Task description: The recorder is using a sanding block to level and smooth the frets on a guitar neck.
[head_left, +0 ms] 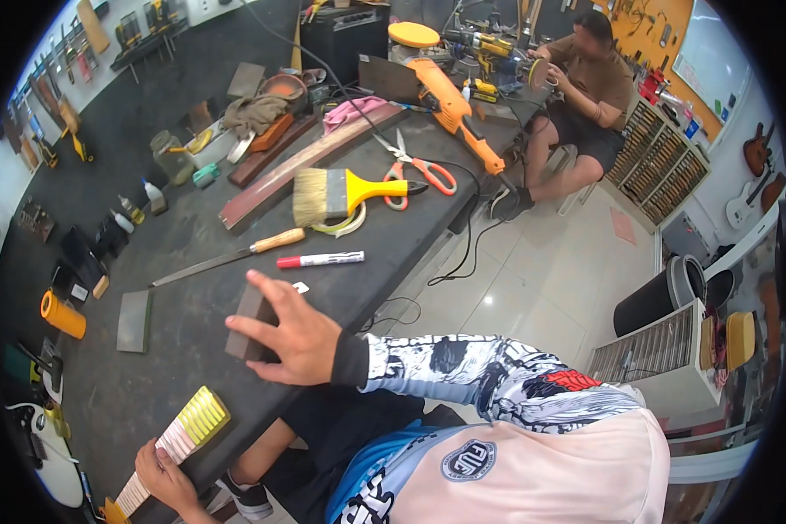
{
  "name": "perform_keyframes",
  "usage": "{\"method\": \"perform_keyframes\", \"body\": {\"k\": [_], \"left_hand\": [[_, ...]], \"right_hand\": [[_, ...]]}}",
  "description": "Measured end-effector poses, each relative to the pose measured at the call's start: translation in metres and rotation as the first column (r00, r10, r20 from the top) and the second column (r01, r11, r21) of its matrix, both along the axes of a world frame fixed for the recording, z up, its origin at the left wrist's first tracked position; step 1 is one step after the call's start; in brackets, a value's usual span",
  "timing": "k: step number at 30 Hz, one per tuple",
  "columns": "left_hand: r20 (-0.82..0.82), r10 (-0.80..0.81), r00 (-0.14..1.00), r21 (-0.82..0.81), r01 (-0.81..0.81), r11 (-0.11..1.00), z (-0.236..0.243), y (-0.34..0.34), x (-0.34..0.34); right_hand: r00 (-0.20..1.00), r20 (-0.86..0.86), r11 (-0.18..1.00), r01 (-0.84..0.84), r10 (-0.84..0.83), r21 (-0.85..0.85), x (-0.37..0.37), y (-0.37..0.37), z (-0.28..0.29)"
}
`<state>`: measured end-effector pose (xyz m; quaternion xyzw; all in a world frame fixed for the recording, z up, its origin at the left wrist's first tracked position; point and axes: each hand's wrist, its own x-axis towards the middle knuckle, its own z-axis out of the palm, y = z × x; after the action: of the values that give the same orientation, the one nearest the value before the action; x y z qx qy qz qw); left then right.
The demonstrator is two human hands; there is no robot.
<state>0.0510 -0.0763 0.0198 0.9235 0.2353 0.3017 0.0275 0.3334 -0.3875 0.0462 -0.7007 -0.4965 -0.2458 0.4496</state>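
At the lower left, my left hand [168,480] is wrapped around a guitar neck [138,495]. Pale strips and yellow tape [204,413] cover its fretboard between the frets. My right hand [299,339] is over a dark brown rectangular block [251,307] near the bench's front edge. Its thumb lies at the block's near edge, and the spread fingers reach over the face and past the far edge. The palm hides part of the block. Just beyond this hand lies a red-capped marker [320,259]. A file with a wooden handle [277,241] rests farther left.
The dark bench [183,288] carries a yellow-handled brush [349,194], scissors [406,166], a wooden strip [297,166], a grey-green flat block [134,321] and an orange corded polisher [454,109]. Cables trail to the floor. Another person [589,79] sits at the far right.
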Motion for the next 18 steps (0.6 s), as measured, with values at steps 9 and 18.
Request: {"method": "perform_keyframes", "body": {"k": [9,18], "left_hand": [[-0.027,-0.002,1.0,-0.011,0.002,1.0,0.003,0.005,0.0],[-0.043,0.044,0.998,0.152,-0.037,0.988,0.038,-0.03,0.014]], "right_hand": [[0.996,-0.056,0.998,-0.062,0.063,0.015,0.003,-0.001,-0.003],[0.886,-0.067,0.888,-0.458,0.459,0.037,0.034,0.107,0.052]]}}
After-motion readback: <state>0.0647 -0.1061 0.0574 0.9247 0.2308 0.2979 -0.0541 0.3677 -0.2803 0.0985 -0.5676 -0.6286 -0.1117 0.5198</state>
